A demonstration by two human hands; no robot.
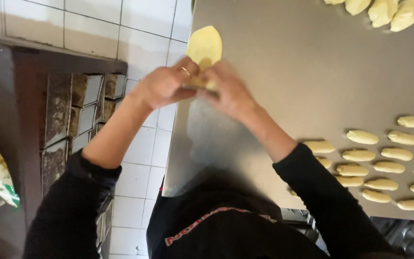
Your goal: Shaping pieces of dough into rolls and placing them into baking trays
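Two hands, the left hand and the right hand, pinch the near end of a flat oval dough piece above the steel bench, both grips closed on it so they can roll it. Fingertips hide that edge. Rolled dough pieces lie in rows at the right, some cut off.

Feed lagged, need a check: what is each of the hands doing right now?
Left hand: closed on the near end of the flat yellow dough piece.
Right hand: closed on the same dough piece.
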